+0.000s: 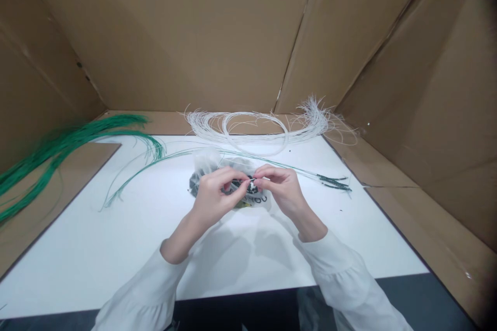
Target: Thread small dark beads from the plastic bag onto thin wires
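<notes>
Over a clear plastic bag [205,161] of small dark pieces, my left hand [219,189] and my right hand [282,189] meet almost fingertip to fingertip. Each has thumb and forefinger pinched together. A thin pale strand [251,180] shows between the fingertips, with my left hand closed on it. Whatever my right fingertips hold is too small to make out. The bag lies open beneath both hands, which hide part of it; dark lettering shows on its front. Beyond it, several thin green strands [171,155] stretch across the table, their right ends carrying dark green pieces [334,182].
A coil of white strands [287,137] lies along the back edge of the white table [116,258]. At left hangs a thick bundle of green strands [77,137]. Cardboard walls [233,36] enclose the back and both sides.
</notes>
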Tool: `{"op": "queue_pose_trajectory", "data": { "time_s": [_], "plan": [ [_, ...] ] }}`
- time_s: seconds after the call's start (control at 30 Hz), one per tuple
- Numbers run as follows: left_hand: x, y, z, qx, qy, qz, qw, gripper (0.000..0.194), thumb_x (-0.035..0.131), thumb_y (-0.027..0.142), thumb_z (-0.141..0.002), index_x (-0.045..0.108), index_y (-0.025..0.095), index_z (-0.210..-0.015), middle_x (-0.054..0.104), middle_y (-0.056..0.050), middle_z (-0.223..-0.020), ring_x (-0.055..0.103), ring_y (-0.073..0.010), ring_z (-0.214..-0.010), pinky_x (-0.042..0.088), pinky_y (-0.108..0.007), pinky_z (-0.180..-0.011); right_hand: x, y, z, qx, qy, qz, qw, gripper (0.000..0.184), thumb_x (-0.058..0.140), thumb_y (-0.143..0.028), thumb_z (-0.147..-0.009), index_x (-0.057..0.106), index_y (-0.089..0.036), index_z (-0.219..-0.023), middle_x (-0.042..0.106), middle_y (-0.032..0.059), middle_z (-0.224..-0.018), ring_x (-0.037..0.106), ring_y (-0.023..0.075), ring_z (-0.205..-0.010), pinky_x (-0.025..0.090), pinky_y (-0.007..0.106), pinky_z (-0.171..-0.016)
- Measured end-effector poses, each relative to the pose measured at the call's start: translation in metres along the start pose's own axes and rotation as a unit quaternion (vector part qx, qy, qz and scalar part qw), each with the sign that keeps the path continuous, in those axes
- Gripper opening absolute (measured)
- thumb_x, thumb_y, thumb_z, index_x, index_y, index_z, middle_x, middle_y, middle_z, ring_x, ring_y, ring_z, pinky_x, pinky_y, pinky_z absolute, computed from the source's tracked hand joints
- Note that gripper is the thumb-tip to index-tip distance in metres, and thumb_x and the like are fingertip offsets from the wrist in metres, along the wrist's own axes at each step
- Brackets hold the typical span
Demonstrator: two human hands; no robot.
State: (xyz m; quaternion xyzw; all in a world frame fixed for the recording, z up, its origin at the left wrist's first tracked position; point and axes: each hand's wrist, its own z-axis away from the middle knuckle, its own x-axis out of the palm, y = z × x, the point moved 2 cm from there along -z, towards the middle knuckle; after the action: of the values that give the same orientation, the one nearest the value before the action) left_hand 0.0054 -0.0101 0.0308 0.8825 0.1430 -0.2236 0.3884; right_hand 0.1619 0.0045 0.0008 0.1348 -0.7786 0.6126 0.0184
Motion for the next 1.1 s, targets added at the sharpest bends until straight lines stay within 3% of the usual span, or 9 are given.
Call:
{"op": "queue_pose_trajectory", "data": {
  "time_s": [0.33,0.73,0.93,1.1],
  "plan": [
    [0.0004,-0.002,0.0003,0.012,-0.011,-0.011,1.0,0.011,0.054,0.017,-0.077,0.064,0.016,-0.074,0.065,-0.001,-0.068,0.051,-0.0092,-0.055,0.039,-0.02,-0.053,0.0016,-0.0061,0.0014,-0.049,-0.004,0.098,0.994,0.006,0.073,-0.021,-0.062,0.071,-0.023,-0.067,0.064,0.0025,-0.069,0.057,0.0151,-0.069,0.046,0.027,-0.061],
    [0.0028,-0.0051,-0.0012,0.004,-0.052,0.007,0.999,0.015,0.054,0.017,-0.076,0.066,0.017,-0.086,0.066,-0.003,-0.074,0.048,-0.0091,-0.054,0.04,-0.021,-0.053,-0.0001,-0.0062,-0.0001,-0.031,0.006,0.112,0.993,0.007,0.073,-0.024,-0.061,0.069,-0.02,-0.063,0.062,0.0019,-0.066,0.056,0.0144,-0.065,0.046,0.027,-0.059],
    [0.0007,-0.0087,-0.0025,-0.026,-0.039,-0.002,0.999,0.006,0.056,0.017,-0.075,0.061,0.016,-0.072,0.059,0.0,-0.065,0.044,-0.0085,-0.051,0.037,-0.02,-0.051,0.0014,-0.0092,-0.0013,0.0,-0.02,0.084,0.996,0.006,0.069,-0.025,-0.065,0.068,-0.019,-0.065,0.06,0.0004,-0.069,0.052,0.0104,-0.056,0.044,0.024,-0.052],
    [0.0014,-0.0082,-0.0024,-0.046,-0.035,-0.009,0.998,0.006,0.054,0.011,-0.07,0.055,0.015,-0.074,0.046,0.003,-0.061,0.042,-0.0079,-0.052,0.036,-0.019,-0.051,0.002,-0.008,-0.0018,0.017,-0.005,0.081,0.997,0.007,0.068,-0.025,-0.067,0.065,-0.018,-0.066,0.058,-0.0006,-0.068,0.05,0.0093,-0.055,0.043,0.022,-0.051]
  ]
}}
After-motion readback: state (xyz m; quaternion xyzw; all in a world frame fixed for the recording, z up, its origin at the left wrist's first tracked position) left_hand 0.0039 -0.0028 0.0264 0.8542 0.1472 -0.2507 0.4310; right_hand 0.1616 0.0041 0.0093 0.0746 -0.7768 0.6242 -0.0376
